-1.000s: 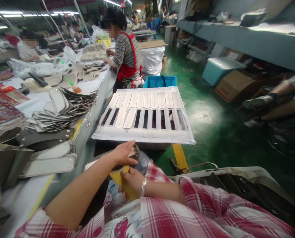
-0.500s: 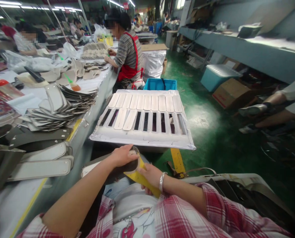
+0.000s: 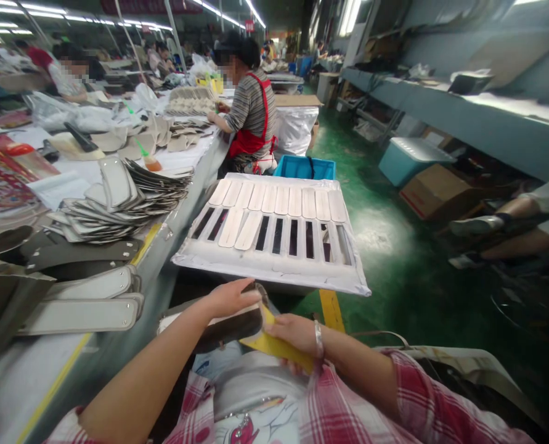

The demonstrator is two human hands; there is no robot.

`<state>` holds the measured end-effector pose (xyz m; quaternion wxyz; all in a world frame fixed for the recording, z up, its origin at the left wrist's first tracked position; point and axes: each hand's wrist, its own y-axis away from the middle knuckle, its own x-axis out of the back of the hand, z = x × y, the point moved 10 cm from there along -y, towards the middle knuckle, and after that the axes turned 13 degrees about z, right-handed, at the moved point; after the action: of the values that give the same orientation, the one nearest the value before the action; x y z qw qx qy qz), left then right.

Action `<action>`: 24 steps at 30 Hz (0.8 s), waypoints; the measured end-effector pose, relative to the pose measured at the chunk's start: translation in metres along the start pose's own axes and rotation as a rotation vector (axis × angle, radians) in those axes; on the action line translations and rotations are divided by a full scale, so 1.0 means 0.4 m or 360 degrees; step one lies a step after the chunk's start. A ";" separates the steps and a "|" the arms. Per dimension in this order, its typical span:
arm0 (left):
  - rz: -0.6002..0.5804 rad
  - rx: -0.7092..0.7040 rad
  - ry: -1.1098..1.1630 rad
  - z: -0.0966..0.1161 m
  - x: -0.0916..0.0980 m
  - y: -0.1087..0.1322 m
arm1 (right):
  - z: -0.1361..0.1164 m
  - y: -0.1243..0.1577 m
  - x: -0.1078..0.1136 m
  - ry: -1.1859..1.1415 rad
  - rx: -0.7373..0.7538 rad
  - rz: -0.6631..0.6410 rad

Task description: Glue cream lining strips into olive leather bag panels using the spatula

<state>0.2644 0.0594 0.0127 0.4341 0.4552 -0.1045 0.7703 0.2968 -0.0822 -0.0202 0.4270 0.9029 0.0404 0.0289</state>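
My left hand [image 3: 230, 298] lies over the end of a dark strap-shaped piece [image 3: 228, 328] in my lap, fingers curled on it. My right hand [image 3: 295, 333] grips a yellow flat strip [image 3: 276, 345] that crosses under the dark piece. Just beyond my hands stands a white slotted tray [image 3: 274, 271] with several pale strips laid across it, a few of them filling the near slots.
A long workbench [image 3: 117, 345] runs along the left, carrying a fanned stack of grey pieces [image 3: 117, 206] and pale straps [image 3: 84, 305]. A person in a red apron [image 3: 251, 117] works further along. A blue bin [image 3: 304, 168], a cardboard box [image 3: 435, 188] and someone's legs [image 3: 509, 222] sit on the green floor.
My right hand has shifted right and outward with the yellow strip, which now lies flatter. My left hand stays on the dark piece. The view has tilted up slightly.
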 end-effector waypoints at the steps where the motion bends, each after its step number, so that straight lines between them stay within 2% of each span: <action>1: 0.0009 0.0010 0.0084 -0.011 0.010 0.008 | -0.007 0.001 0.038 0.0194 0.0048 0.0105; 4: 0.0070 0.0043 0.0185 -0.033 0.032 0.030 | -0.085 -0.009 0.165 0.0992 0.0414 0.0577; 5: 0.0101 0.0042 0.0162 -0.034 0.035 0.034 | -0.117 -0.014 0.189 0.1271 0.0549 0.0682; 7: 0.0175 0.0004 0.0067 -0.022 0.037 0.036 | -0.159 -0.034 0.212 0.1720 0.0695 0.0754; 11: 0.0276 -0.0133 -0.0130 0.020 0.024 0.024 | -0.205 -0.078 0.231 0.2086 0.0728 0.0738; 14: 0.0337 -0.0198 -0.0226 0.039 0.014 0.014 | -0.230 -0.102 0.221 0.2244 0.0795 0.0657; 20: 0.0367 -0.0290 -0.0379 0.066 -0.019 0.008 | -0.255 -0.144 0.221 0.2394 0.0836 0.0476; 24: 0.0471 -0.0290 -0.0505 0.071 -0.031 0.005 | -0.270 -0.165 0.228 0.2406 0.0848 0.0358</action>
<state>0.2828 0.0350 0.0194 0.3340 0.5092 -0.3062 0.7317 0.3750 0.0515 -0.0010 0.0494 0.7092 0.2326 0.6637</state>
